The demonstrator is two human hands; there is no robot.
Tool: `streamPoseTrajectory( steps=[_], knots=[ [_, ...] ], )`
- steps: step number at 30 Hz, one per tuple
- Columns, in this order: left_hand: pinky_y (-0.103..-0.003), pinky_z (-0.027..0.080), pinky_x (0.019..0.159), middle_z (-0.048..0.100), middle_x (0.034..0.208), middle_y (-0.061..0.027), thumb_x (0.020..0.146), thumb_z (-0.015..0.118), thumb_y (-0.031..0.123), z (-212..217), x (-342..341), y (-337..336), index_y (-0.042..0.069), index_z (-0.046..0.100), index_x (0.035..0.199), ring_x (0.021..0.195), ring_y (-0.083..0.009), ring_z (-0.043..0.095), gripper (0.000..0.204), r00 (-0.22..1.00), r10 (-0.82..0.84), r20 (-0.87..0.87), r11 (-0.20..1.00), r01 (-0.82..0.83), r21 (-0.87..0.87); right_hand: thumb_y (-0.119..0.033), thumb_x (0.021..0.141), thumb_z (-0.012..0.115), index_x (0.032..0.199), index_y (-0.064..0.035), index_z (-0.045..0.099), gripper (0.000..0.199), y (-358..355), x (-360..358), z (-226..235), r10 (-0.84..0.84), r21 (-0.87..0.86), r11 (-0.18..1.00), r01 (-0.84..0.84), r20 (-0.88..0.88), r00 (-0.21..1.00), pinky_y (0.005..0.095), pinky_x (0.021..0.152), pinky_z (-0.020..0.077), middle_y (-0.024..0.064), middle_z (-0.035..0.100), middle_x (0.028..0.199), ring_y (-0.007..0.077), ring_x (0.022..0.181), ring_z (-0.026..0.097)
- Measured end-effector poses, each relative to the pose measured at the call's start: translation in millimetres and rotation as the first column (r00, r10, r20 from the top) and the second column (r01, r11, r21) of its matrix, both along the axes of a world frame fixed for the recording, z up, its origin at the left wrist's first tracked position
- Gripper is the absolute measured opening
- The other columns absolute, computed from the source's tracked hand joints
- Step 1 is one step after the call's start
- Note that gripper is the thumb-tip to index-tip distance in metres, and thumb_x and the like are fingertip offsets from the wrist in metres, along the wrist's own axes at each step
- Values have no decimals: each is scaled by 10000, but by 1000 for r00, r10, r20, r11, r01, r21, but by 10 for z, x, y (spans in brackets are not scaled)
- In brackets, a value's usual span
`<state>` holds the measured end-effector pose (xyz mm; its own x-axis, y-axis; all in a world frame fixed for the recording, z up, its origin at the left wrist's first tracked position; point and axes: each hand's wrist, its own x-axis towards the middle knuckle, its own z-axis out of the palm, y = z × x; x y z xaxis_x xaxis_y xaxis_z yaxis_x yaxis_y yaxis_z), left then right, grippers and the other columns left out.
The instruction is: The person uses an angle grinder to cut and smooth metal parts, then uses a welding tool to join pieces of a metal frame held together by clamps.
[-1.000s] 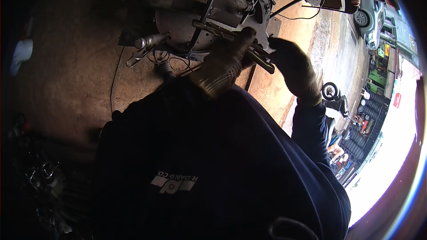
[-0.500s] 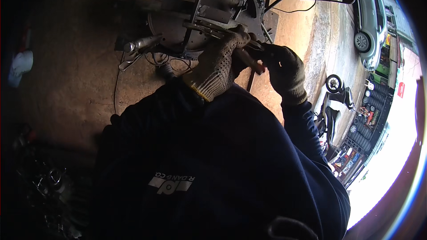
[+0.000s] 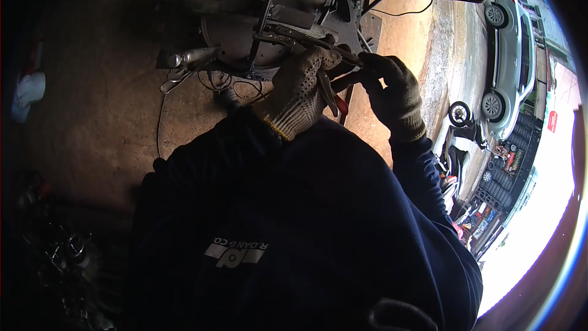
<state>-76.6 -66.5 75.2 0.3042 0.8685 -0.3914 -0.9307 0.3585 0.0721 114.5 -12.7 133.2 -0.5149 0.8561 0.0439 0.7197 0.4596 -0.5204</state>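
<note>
In a knitted, dotted glove, my left hand [image 3: 300, 89] is closed round a plier-like metal tool [image 3: 329, 92] with curved handles and a red part beside the palm. Long metal arms [image 3: 285, 38] reach from near that hand across a dark metal frame [image 3: 245, 37]; whether they belong to the tool is hard to tell. My right hand [image 3: 398, 95], gloved too, has its thumb and fingers pinched together at the right end of the metal near the left fingertips. What lies in that pinch is too dark to make out.
A metal cylinder [image 3: 191, 57] and loose cables [image 3: 220, 81] lie at the frame's left side. Dark metal parts [image 3: 76, 248] sit at lower left. Beyond the floor [image 3: 104, 135], a motorcycle [image 3: 456, 153], a silver car [image 3: 511, 64] and stacked tyres [image 3: 505, 175] stand at right.
My right hand's fingers have shifted up and drawn together by the metal's end. The tool's handles have turned in my left hand, showing more red. The silver car has moved farther into view.
</note>
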Motion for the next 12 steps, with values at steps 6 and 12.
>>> streamPoseTrajectory(
  steps=[6, 12],
  knots=[
    [-492, 499, 1137, 622, 1338, -220, 1047, 562, 283, -115, -6, -22, -23, 548, 1351, 1232, -362, 640, 431, 999, -24, -27, 997, 26, 71, -311, 1055, 588, 1162, -22, 715, 333, 37, 138, -24, -173, -547, 822, 160, 27, 985, 348, 764, 577, 100, 741, 1035, 196, 889, 725],
    [-327, 567, 1032, 540, 1457, -203, 1017, 626, 373, 12, 20, 26, -10, 463, 1448, 1324, -401, 573, 599, 974, -35, -225, 999, 34, -10, -628, 992, 589, 1474, -25, 516, 776, 12, 26, 64, -79, -404, 915, -6, -193, 978, 364, 1038, 497, 193, 662, 1343, 245, 1248, 635]
  ],
)
